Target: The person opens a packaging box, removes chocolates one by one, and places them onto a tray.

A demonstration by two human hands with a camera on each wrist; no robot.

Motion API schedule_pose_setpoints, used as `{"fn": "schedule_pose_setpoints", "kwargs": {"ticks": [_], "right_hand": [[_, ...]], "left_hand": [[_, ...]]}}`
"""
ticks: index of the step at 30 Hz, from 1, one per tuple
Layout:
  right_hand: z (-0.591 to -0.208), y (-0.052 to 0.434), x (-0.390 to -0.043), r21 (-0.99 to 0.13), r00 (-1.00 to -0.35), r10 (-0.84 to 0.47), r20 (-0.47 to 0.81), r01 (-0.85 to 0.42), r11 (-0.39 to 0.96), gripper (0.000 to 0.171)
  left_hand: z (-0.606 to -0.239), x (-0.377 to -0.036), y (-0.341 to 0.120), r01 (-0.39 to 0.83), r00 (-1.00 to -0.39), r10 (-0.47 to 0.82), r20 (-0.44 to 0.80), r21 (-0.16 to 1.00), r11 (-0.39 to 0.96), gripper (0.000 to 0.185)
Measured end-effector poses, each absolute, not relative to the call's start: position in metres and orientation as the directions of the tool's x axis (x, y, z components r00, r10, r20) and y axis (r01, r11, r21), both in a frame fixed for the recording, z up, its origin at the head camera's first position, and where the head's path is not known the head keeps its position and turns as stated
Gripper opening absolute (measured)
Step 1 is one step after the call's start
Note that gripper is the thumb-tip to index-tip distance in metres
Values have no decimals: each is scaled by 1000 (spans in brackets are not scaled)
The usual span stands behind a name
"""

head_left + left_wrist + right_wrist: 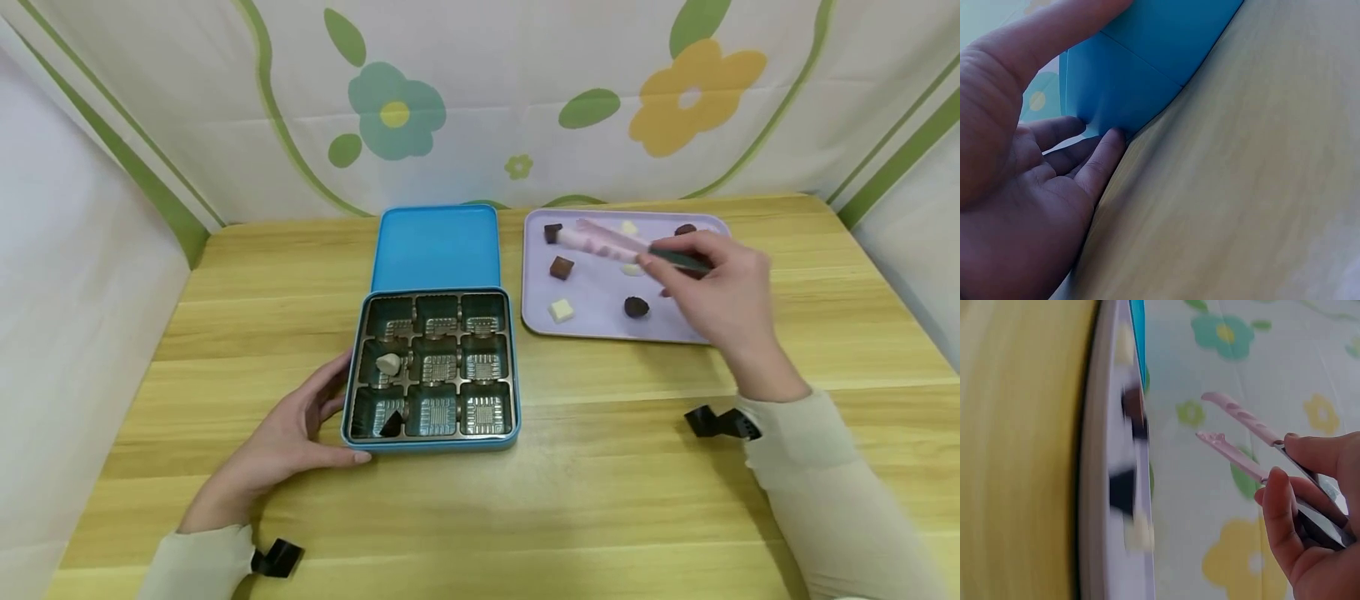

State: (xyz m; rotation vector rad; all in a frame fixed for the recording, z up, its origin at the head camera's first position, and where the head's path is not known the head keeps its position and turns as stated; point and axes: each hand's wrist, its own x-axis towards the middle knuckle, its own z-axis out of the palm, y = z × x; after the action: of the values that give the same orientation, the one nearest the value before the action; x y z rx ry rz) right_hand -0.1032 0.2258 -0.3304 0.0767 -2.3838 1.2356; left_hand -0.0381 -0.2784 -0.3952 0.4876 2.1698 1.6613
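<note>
We grip the pink tongs (609,242) in our right hand (723,293) above the lilac tray (592,327), their long axis pointing tips-left toward the dark chocolates (561,267) there. Our left hand (288,433), fingers relaxed and spread, rests against the blue tin (429,442). All sits on the wooden table (600,483) before a flowered cloth backdrop (480,100).

I see both arms in long cream-coloured sleeves, soft knit fabric, cuffs ending at the wrists. L sleeve (198,558) and R sleeve (817,475) look identical. Each wrist has a small black clip/strap end sticking out by the cuff: L one (276,557), R one (720,422). Hands bare, no rings or watch that I can see.
</note>
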Motion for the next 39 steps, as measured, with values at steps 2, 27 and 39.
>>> {"fn": "schedule_pose_setpoints", "kwargs": {"ticks": [2,27,39], "right_hand": [[-330,206,-100,-745,-891,66,450,-334,577,17],[-337,103,-79,-709,-810,-322,491,-586,393,22],[-326,75,-82,-588,-672,-554,491,-725,359,21]], "left_hand": [[-395,-37,-279,48,-877,474,-78,967,249,124],[-399,-38,-275,28,-882,462,-99,965,261,123],[-400,-39,-273,23,-880,463,-104,965,261,123]]}}
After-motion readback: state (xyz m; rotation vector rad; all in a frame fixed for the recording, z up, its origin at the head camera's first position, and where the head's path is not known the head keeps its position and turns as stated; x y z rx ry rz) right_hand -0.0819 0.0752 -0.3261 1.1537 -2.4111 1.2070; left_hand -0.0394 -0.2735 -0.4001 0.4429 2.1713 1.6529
